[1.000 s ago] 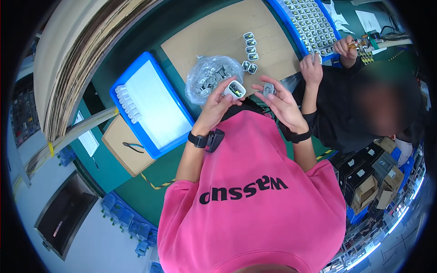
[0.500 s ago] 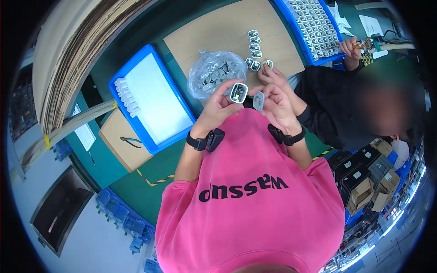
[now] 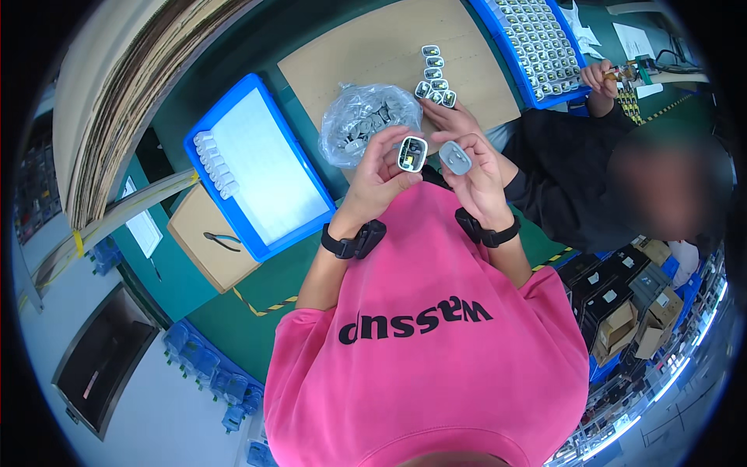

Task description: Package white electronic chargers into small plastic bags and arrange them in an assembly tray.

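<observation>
Left hand [image 3: 379, 180]: fingers curled, closed around a small white charger housing [image 3: 412, 153], open end facing the camera, dark parts visible inside. Right hand [image 3: 476, 180]: fingers bent, pinching a grey cap piece [image 3: 455, 158] between thumb and fingertips. Both parts held just beside each other, not touching, above the chest of the pink shirt [image 3: 428, 342]. Just beyond the hands: a clear plastic bag [image 3: 362, 124] of similar parts on a brown cardboard sheet [image 3: 366, 47], with a short row of finished housings [image 3: 434, 78] lying past the right hand. Blue tray [image 3: 257, 167] with a row of white pieces lies to the left. A co-worker's hand [image 3: 599, 78] works near a second blue tray [image 3: 537, 43], well apart.
</observation>
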Tool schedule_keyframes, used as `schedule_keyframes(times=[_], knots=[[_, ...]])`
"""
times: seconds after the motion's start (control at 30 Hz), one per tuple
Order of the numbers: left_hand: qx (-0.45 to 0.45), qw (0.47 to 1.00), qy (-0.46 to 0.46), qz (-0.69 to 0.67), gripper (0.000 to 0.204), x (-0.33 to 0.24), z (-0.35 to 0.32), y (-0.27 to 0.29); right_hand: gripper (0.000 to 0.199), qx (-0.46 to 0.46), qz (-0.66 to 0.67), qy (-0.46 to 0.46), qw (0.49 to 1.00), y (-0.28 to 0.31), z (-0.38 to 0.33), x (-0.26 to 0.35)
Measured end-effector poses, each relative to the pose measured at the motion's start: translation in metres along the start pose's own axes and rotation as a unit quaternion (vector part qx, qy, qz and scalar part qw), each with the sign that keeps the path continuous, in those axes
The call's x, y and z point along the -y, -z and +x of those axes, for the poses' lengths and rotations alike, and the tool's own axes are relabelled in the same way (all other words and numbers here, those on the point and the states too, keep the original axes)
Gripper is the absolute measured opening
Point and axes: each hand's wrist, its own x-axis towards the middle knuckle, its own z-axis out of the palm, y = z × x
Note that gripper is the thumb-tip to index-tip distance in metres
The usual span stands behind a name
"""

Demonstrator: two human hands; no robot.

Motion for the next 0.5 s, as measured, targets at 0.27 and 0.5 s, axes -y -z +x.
schedule_keyframes(times=[0.27,0.5], knots=[[0.017,0.997,-0.02,0.071,0.054,-0.002,0.001,-0.003,0.009,-0.045,-0.311,0.124,0.941,-0.02,-0.005,0.006],[-0.008,0.984,-0.013,0.176,0.056,-0.011,-0.001,-0.008,0.015,-0.053,-0.538,0.247,0.804,-0.04,-0.005,0.01]])
